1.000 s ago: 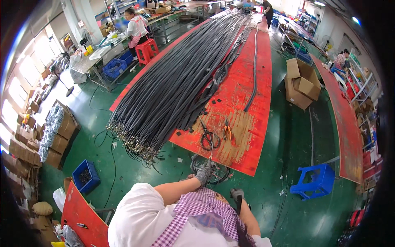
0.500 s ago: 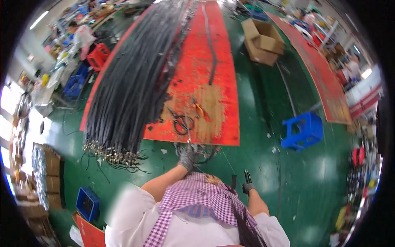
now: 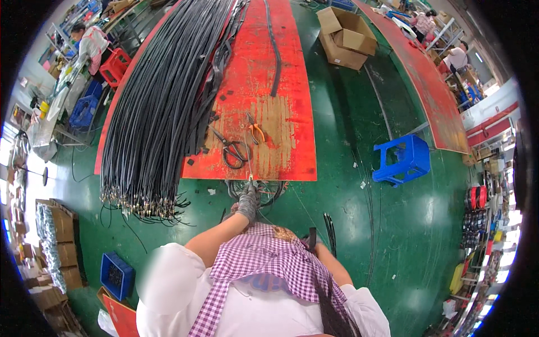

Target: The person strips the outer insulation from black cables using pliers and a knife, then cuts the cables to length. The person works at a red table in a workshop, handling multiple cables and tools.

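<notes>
My left hand (image 3: 247, 204), in a grey glove, is closed on a thin cable with a small metal end (image 3: 251, 177) at the near edge of the red table (image 3: 300, 151). Coils of dark cable (image 3: 274, 196) hang just under that edge, beside the hand. My right hand (image 3: 319, 240) is low by the apron, largely covered by a dark strap, so its fingers are hidden. Several black cables (image 3: 329, 230) stick up just right of it. On the table lie black-handled scissors (image 3: 233, 155) and orange-handled pliers (image 3: 256, 132).
Long black cables (image 3: 163, 106) cover the table's left side, their metal ends hanging over the near edge. A blue stool (image 3: 405, 160) and a cardboard box (image 3: 347, 42) stand to the right. A blue crate (image 3: 117, 275) is at lower left. People work at far benches.
The view has shifted, so the table sits further up and left. My right hand has moved left, away from the black cables, and is now mostly hidden. My left hand keeps its grip.
</notes>
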{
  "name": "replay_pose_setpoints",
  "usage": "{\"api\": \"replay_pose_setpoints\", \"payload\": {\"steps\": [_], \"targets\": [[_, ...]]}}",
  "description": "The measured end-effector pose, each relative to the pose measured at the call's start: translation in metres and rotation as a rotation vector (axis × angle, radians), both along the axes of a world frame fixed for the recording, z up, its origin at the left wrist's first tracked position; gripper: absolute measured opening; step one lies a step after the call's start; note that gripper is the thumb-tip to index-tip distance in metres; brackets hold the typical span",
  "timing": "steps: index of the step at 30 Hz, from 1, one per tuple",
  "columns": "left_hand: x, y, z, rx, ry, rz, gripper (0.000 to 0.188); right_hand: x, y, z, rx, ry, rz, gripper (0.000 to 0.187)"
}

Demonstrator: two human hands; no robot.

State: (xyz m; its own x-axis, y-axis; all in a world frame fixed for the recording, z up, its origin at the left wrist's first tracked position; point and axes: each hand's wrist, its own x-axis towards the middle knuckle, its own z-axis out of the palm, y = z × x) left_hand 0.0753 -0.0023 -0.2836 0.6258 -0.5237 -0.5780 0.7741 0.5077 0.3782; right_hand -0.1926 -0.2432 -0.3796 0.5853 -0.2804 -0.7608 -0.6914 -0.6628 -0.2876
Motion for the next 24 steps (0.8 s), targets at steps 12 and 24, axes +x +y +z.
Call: {"api": "replay_pose_setpoints", "payload": {"steps": [12,24], "targets": [[-0.004,0.058,0.008,0.403,-0.039,0.318,0.022,0.315,0.088,0.188,-0.133,-0.438,0.319,0.041],[0.031,0.117,0.01,0.394,0.186,0.301,0.011,0.459,0.173,0.173,-0.457,-0.376,0.712,0.086]]}}
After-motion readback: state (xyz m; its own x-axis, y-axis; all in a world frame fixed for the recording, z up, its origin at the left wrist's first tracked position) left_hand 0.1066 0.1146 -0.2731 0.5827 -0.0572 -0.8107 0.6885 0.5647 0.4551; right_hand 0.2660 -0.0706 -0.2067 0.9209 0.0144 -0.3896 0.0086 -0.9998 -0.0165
